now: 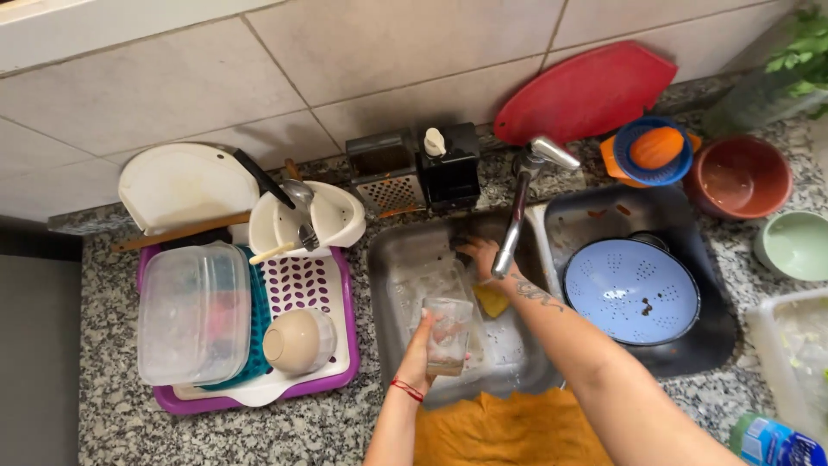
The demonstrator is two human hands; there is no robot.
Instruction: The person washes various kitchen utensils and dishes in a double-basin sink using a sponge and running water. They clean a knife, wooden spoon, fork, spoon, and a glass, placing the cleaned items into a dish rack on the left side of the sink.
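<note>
1. A plastic bottle [774,442] lies at the near right corner of the speckled counter, cut off by the frame edge. It wears a blue label with white and red patches, and a green band shows at its left end.
2. No signs or screens are visible anywhere else.

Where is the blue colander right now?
In the head view, the blue colander lies in the right sink basin, right of the faucet and below the orange juicer.
</note>
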